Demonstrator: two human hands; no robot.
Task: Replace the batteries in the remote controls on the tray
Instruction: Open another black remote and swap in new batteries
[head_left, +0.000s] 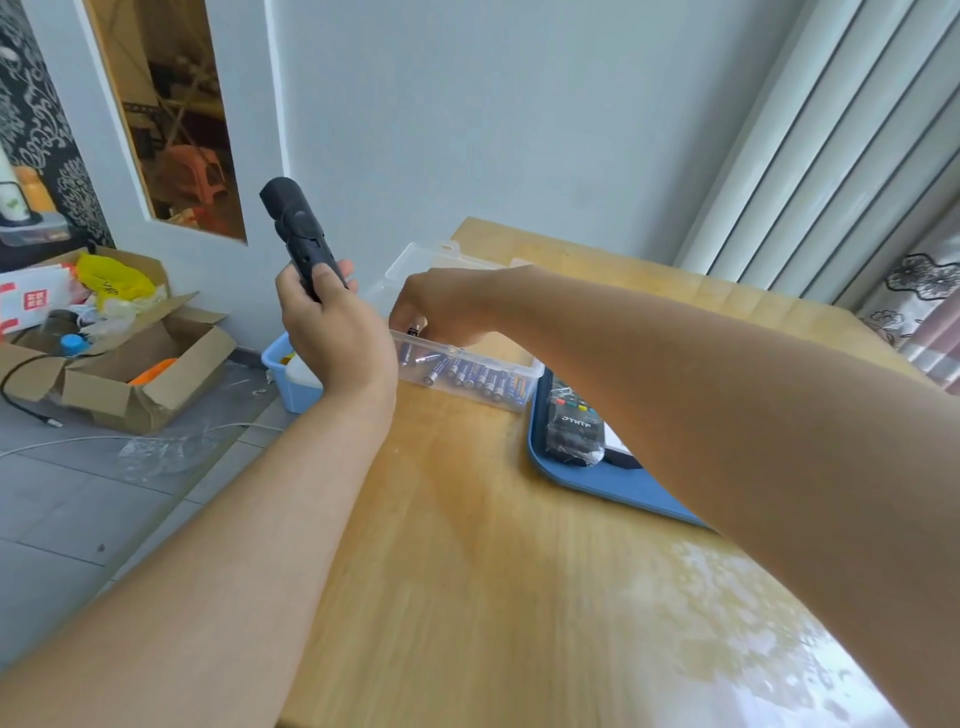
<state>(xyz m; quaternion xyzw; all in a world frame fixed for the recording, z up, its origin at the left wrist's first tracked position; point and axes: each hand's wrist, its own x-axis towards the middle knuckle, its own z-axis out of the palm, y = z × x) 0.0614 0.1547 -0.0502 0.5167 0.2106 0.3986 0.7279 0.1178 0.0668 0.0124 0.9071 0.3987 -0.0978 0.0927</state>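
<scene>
**Left hand holds up a remote, right hand takes a battery from the box**

The left hand (332, 332) is closed around the lower end of a black remote control (298, 234) and holds it upright in the air, beyond the left edge of the wooden table (467, 545). The right hand (441, 312) reaches across into a clear plastic box (511, 371) that stands near the far left corner of the table. Its fingers are curled and pinch one small battery (414, 329) just above the box. More batteries (478, 376) lie in a row inside the box, along its near wall. The lid of the box stands open behind the hand.

A blue tray (582, 480) lies just to the right of the box, toward the right edge of the table. On it rests a second black remote (574, 428), partly hidden under the right forearm.

On the floor to the left there is an open cardboard box (135, 374), and a small blue bin (288, 376) stands close to the table.
</scene>
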